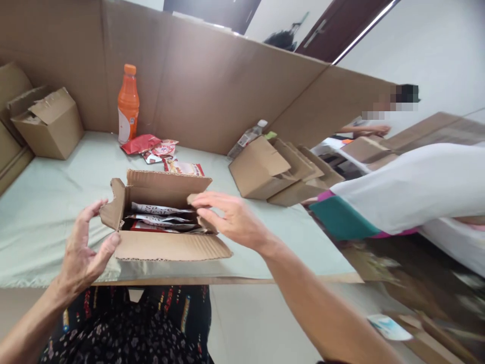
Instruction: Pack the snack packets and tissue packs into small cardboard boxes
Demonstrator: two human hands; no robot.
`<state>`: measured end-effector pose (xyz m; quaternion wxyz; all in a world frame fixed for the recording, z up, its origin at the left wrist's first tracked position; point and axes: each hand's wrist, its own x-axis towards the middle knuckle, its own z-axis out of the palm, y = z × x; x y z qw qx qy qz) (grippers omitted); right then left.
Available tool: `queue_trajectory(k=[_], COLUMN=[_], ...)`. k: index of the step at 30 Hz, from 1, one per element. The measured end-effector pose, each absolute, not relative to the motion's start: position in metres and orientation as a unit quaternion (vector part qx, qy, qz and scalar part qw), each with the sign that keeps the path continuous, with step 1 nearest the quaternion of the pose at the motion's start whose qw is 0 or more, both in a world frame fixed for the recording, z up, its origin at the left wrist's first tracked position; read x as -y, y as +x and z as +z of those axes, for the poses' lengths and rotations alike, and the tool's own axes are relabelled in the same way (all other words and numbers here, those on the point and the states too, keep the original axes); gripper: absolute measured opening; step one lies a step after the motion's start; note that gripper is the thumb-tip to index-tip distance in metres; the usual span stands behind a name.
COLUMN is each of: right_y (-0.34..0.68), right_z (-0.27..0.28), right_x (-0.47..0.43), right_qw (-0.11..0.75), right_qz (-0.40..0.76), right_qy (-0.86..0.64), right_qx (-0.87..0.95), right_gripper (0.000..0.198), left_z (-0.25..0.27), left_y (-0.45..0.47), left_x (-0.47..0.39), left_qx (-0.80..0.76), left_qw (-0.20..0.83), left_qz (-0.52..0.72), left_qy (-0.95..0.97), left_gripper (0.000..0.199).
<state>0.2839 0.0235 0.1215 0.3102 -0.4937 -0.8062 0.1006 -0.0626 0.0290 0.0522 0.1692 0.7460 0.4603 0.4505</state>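
Observation:
A small cardboard box [172, 246] stands at the table's front edge with its flaps folded up and out. Several snack packets [161, 217] lie inside it, white ones and a red one. My left hand [85, 247] is at the box's left side, thumb and fingers spread around the left flap and front corner. At the opposite end, my right hand [231, 215] has its thumb and fingers closed on the right flap [195, 199] of the box. Behind the box lie red and white snack packets [151, 146] and another packet [184, 168].
An orange drink bottle [129, 106] stands near the cardboard wall [212, 76]. Cardboard boxes stand at the left [56, 124] and right [259, 169], with a clear bottle [248, 139] leaning behind the right ones. Beyond the wall, a person's hand [379, 130] is near other boxes.

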Motion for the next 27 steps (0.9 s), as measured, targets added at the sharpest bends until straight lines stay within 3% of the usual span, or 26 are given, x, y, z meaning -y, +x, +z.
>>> queue_trajectory(k=[5,10,14,17,23,25,27], right_y=[0.274,0.278,0.288,0.295,0.302,0.305,0.309], right_z=[0.101,0.109,0.106,0.085,0.06,0.065,0.072], right_x=[-0.029,-0.034,-0.055,-0.068,-0.068,-0.064,-0.059], right_qw=[0.303,0.413,0.413,0.392,0.429,0.441,0.456], right_qz=[0.144,-0.003,-0.063,-0.015,0.071,0.141,0.228], right_qy=[-0.453,-0.479,-0.523,-0.538,-0.544,-0.526,-0.502], right_qx=[0.826,0.775,0.743,0.746,0.718,0.713,0.698], right_gripper=[0.027,0.023,0.057,0.074,0.072,0.065,0.044], left_z=[0.063,0.089,0.091,0.087,0.091,0.092,0.091], left_y=[-0.049,-0.052,-0.053,-0.049,-0.032,-0.024,-0.018], left_x=[-0.039,-0.048,-0.047,-0.045,-0.042,-0.043,-0.045], left_qx=[-0.298,-0.222,-0.25,-0.265,-0.376,-0.423,-0.441], left_qw=[0.19,0.167,0.129,0.107,0.152,0.147,0.121], left_qz=[0.388,0.281,0.283,0.319,0.371,0.393,0.411], left_qy=[0.851,0.918,0.917,0.904,0.835,0.803,0.789], left_gripper=[0.054,0.081,0.07,0.058,0.035,0.04,0.047])
